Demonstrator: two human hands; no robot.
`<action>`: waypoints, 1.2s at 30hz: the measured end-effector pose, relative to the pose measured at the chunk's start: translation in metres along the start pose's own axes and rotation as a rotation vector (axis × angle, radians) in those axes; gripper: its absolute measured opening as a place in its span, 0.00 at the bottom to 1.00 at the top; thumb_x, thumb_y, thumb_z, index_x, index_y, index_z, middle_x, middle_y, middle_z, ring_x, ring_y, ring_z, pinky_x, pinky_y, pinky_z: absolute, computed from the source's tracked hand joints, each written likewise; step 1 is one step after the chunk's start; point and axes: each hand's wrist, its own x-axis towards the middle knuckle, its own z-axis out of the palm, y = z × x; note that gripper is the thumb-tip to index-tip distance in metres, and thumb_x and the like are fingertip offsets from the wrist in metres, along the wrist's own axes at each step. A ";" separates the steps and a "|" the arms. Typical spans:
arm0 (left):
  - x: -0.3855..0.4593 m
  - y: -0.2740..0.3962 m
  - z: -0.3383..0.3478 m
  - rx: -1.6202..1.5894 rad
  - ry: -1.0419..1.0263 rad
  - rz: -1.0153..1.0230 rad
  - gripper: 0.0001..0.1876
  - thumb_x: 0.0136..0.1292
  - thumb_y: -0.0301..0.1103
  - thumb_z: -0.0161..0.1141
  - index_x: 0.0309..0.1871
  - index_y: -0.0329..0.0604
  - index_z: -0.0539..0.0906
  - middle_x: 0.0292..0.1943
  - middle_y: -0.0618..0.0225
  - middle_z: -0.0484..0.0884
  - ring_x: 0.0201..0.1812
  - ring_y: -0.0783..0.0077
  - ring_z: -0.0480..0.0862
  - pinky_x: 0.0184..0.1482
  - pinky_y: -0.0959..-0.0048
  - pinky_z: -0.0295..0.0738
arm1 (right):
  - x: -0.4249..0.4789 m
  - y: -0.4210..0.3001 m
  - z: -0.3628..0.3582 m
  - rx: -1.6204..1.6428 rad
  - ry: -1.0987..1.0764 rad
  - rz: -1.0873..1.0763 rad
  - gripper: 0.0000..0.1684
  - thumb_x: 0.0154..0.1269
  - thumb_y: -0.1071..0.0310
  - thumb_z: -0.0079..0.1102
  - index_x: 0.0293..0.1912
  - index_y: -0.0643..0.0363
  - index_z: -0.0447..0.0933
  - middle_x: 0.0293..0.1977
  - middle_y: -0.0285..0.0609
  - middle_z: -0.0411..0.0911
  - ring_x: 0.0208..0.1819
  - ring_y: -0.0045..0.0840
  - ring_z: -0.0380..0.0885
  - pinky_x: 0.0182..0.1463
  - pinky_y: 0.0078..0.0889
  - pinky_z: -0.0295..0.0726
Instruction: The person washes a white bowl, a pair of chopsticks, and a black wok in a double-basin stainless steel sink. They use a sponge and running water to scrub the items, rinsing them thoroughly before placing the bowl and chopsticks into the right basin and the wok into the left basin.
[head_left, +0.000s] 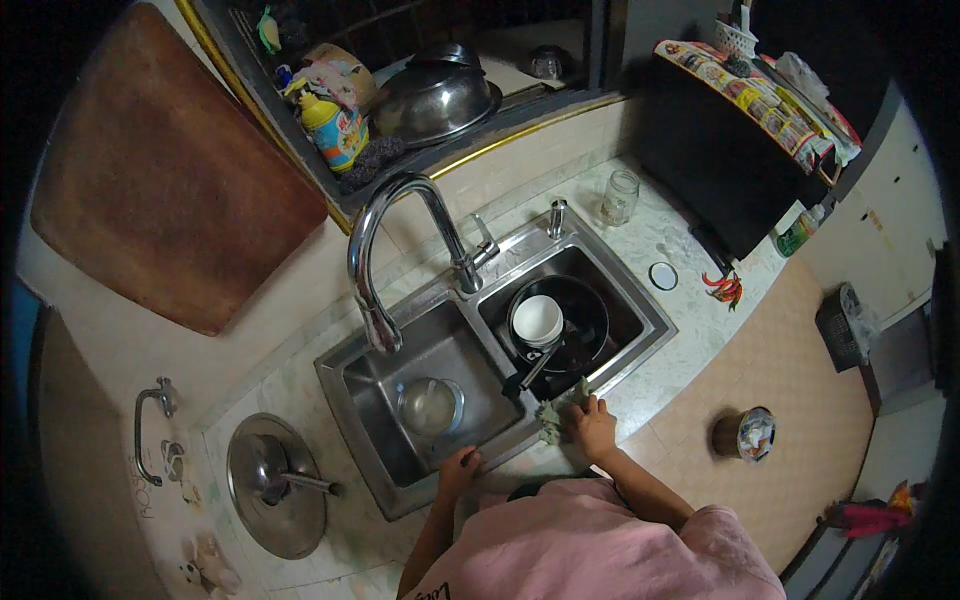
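Observation:
My right hand (597, 433) presses a pale green cloth (550, 421) on the front rim of the stainless steel double sink (346, 405). Curled at the rim of the left basin is my left hand (457, 472); a small dark spot shows at its fingertips, too small to identify. Inside that basin sits a round clear glass container (429, 406). The right basin holds a dark pan (583, 330) with white bowls (537, 320) stacked in it. The pan's handle (541, 366) points toward the front left.
The chrome faucet (367, 247) arches over the left basin. A glass jar (621, 198), a round lid (663, 276) and red chillies (724, 289) lie right on the counter. At left, a metal ladle (270, 466) rests on a round metal lid (311, 525). A bin (753, 435) stands on the floor.

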 end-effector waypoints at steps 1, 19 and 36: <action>-0.001 0.000 0.000 -0.005 -0.008 -0.024 0.18 0.52 0.42 0.54 0.42 0.38 0.76 0.33 0.56 0.78 0.34 0.66 0.79 0.40 0.72 0.70 | 0.000 -0.001 -0.001 -0.002 -0.004 -0.002 0.17 0.41 0.67 0.51 0.37 0.51 0.71 0.37 0.45 0.63 0.38 0.37 0.65 0.32 0.36 0.73; -0.001 0.005 -0.003 0.026 0.006 0.039 0.19 0.56 0.47 0.47 0.37 0.39 0.77 0.31 0.56 0.78 0.35 0.59 0.77 0.37 0.67 0.69 | -0.004 -0.001 0.010 0.002 0.102 0.001 0.19 0.43 0.66 0.53 0.41 0.46 0.71 0.37 0.43 0.64 0.39 0.37 0.64 0.34 0.36 0.71; 0.005 -0.003 -0.003 0.133 -0.047 -0.005 0.20 0.56 0.51 0.44 0.27 0.44 0.78 0.25 0.61 0.77 0.30 0.60 0.77 0.33 0.67 0.68 | -0.004 -0.002 0.009 0.016 0.059 0.022 0.24 0.39 0.64 0.56 0.44 0.47 0.71 0.39 0.47 0.62 0.41 0.39 0.63 0.37 0.38 0.70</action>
